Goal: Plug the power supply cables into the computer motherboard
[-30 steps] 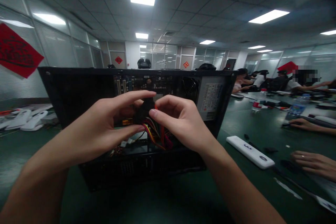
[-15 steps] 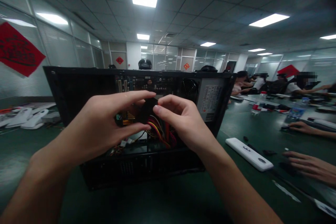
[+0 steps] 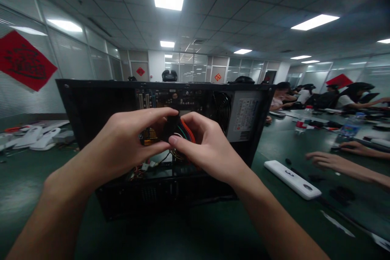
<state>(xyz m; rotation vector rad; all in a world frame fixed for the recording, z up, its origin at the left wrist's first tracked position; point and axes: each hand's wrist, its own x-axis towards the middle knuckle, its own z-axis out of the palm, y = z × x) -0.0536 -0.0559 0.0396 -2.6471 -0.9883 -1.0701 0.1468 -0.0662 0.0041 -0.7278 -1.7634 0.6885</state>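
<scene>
Connector [image 3: 171, 125], black, with coloured wires [image 3: 189, 131] along its right side, clamped in both left hand [image 3: 128, 135] and right hand [image 3: 209, 143], at the open side of the computer case [image 3: 195, 190], below the middle of its top edge

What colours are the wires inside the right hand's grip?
The wires: mainly orange-red, with green and white; head view.
</scene>
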